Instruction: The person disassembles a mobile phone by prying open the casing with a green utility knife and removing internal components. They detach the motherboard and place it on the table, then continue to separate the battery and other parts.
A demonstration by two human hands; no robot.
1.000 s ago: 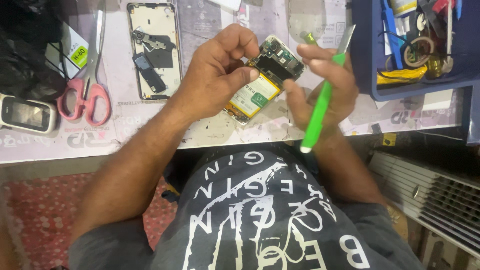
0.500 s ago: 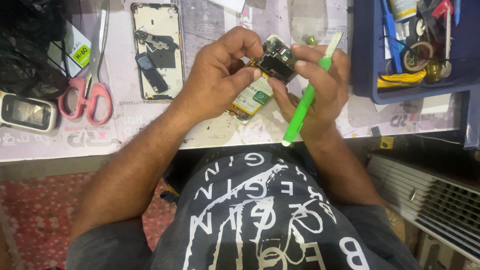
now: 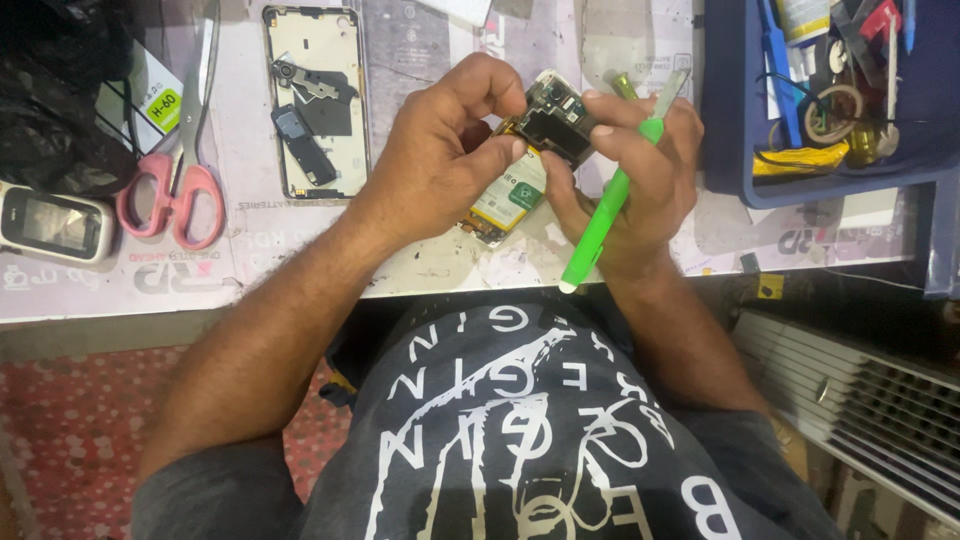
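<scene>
The left hand [image 3: 440, 160] grips the opened phone [image 3: 525, 160] from its left side, fingers curled over the top end and the thumb pressed on the exposed parts near the middle. The right hand [image 3: 640, 170] closes on the same phone from the right, fingertips on its upper end, and also clamps a green tool [image 3: 605, 215] with a pale flat tip, which slants down across the palm toward the near edge of the table [image 3: 420, 270]. The phone is held just above the table, near the middle of its near edge, with its yellow battery end pointing down to the left. Left of the hands, toward the far edge, lies a phone back cover [image 3: 315, 100], inner side up. Further left lie pink-handled scissors [image 3: 175, 170], and a small old handset [image 3: 50, 222] sits at the left edge. A blue tray [image 3: 725, 130] of tools stands at the far right corner.
</scene>
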